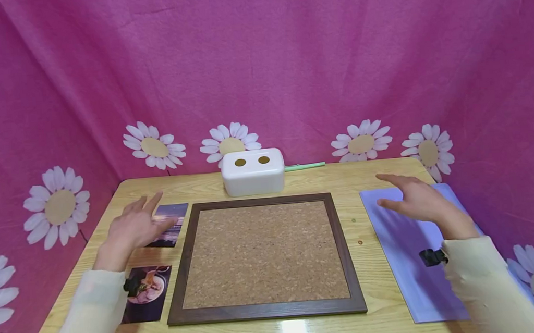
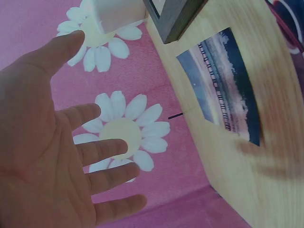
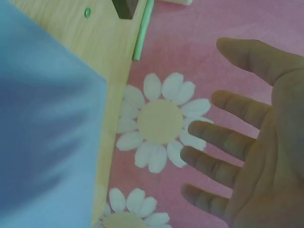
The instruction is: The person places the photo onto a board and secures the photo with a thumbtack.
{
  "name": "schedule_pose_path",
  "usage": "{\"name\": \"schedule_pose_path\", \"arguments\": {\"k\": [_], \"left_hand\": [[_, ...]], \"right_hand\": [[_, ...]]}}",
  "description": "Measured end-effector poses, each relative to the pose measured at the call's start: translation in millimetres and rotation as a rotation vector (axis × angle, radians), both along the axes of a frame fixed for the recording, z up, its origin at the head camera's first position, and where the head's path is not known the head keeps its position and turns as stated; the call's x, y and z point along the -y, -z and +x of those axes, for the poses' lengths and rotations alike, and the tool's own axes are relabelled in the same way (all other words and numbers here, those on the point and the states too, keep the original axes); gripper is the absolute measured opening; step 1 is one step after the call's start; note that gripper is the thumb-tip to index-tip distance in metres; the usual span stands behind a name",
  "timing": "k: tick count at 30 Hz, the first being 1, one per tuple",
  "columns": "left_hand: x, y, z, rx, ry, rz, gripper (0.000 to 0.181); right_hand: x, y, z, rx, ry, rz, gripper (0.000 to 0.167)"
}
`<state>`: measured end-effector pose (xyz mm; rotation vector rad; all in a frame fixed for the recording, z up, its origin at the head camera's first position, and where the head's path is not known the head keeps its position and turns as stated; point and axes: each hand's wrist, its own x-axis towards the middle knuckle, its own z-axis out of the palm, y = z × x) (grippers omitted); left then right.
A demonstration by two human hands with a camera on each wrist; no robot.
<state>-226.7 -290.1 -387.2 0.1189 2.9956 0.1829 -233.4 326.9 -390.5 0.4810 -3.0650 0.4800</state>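
Fingers spread, my left hand [image 1: 133, 229] hovers over the left side of the table, nearest a photo of a purple evening scene [image 1: 174, 231]; the left wrist view shows its empty palm [image 2: 52, 142] and the photo [image 2: 223, 85]. My right hand [image 1: 422, 201] hangs above a lilac sheet [image 1: 394, 229], palm empty in the right wrist view [image 3: 256, 137], its shadow falling on the sheet [image 3: 42, 123]. Between the hands a cork board [image 1: 264, 255] with a dark wooden frame lies flat. A food photo [image 1: 152, 296] lies below the first, partly behind my left wrist.
Behind the board stands a white box with two round holes [image 1: 254, 180], a green stick [image 1: 304, 166] beside it. Two small rings, one green [image 1: 353, 220] and one brown [image 1: 360, 242], lie right of the board. A pink flowered cloth [image 1: 259, 73] surrounds the table.
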Motion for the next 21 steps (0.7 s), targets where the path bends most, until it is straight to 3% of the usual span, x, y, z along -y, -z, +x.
{"name": "schedule_pose_path", "arguments": {"k": [11,21], "left_hand": [[6.8,12.5,-1.2,0.028,-0.053,0.002,0.092],[10.1,28.2,-2.1,0.054,-0.101,-0.002,0.081]], "right_hand": [[14,20.5,-12.1,0.062,-0.043,-0.15,0.047],[24,46.8,-22.3,0.13,-0.065,-0.186,0.026]]}}
